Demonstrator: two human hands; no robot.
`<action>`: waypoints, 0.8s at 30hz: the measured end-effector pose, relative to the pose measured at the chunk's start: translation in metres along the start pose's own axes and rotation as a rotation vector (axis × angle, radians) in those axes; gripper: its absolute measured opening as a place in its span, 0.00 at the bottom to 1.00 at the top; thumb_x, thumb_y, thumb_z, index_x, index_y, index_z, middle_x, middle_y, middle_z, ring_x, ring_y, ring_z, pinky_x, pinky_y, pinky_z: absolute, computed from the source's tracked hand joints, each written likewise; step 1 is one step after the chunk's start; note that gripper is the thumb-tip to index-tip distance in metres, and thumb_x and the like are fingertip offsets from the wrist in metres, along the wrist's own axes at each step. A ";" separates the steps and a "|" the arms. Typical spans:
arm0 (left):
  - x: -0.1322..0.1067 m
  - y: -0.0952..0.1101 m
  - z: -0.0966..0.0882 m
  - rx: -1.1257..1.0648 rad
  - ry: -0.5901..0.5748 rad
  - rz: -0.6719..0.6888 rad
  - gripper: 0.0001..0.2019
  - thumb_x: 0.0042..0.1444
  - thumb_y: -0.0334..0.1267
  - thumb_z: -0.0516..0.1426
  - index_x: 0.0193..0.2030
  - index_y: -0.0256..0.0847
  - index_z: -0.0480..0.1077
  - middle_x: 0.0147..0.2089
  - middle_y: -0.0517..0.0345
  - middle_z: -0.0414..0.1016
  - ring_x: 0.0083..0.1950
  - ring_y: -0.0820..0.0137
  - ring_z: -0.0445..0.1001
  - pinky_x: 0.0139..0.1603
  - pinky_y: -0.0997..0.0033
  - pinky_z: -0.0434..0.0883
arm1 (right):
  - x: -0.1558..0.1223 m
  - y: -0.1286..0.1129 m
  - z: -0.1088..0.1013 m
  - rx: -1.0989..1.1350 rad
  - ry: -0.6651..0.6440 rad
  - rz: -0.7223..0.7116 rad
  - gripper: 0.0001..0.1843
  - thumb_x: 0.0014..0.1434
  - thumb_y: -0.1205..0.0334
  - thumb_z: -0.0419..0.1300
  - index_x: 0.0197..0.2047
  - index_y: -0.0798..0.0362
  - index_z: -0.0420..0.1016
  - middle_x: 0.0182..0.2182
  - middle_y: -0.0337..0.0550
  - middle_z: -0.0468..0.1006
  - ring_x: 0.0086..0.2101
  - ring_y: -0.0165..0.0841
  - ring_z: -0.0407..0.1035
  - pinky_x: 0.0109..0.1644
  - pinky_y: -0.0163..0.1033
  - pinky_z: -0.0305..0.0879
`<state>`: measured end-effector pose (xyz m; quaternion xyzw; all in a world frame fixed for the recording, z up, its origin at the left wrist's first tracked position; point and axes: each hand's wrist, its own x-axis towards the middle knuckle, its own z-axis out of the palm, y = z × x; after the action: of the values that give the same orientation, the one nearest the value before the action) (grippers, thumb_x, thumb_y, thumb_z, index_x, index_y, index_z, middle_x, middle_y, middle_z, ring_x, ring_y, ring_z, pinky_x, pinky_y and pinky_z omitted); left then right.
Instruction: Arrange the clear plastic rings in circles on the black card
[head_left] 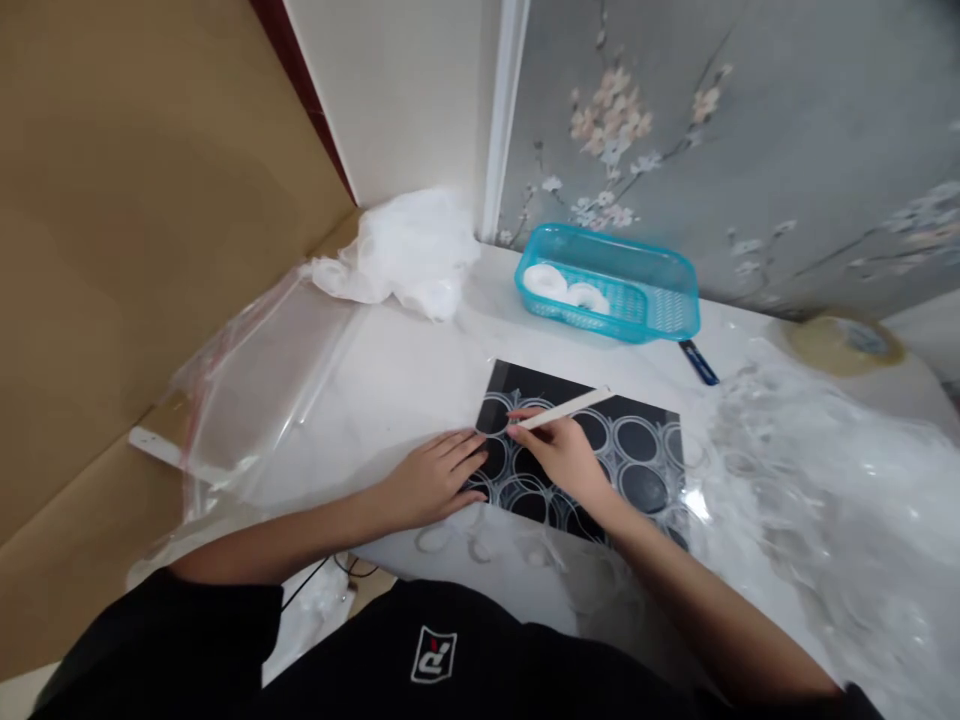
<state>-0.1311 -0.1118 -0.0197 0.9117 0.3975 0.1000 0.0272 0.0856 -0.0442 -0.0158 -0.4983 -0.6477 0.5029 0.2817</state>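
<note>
A black rectangular sheet (491, 385) lies on the white table, marked with rows of pale ring outlines. My left hand (435, 475) rests on its left edge, palm down with fingers stretched out. Over the sheet's middle, my right hand (562, 455) grips a slim, flat, whitish tool (571, 406) like a pen-style cutter. Its back end points up and to the right. The working tip sits low near the fingertips and is too small to make out. Whether the rings are cut, drawn or part of a clear film on top, I cannot tell.
A blue plastic basket (667, 290) holding white round pieces (546, 282) stands at the back. Beside it lies a dark blue cutter handle (699, 363). Clear film scraps (840, 500) pile up on the right near a tape roll (847, 342). White plastic bags (420, 250) and clear bags (259, 370) are left.
</note>
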 end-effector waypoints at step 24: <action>-0.009 -0.009 0.012 -0.049 0.018 0.069 0.22 0.66 0.44 0.48 0.59 0.29 0.64 0.63 0.38 0.64 0.65 0.56 0.63 0.64 0.56 0.63 | 0.010 0.009 0.024 -0.024 0.008 -0.105 0.09 0.59 0.57 0.59 0.38 0.52 0.77 0.30 0.43 0.80 0.28 0.34 0.73 0.33 0.38 0.68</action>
<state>-0.1415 -0.1121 -0.0339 0.9230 0.3635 0.1187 0.0427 0.0644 -0.0442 -0.0334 -0.4691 -0.6778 0.4775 0.3042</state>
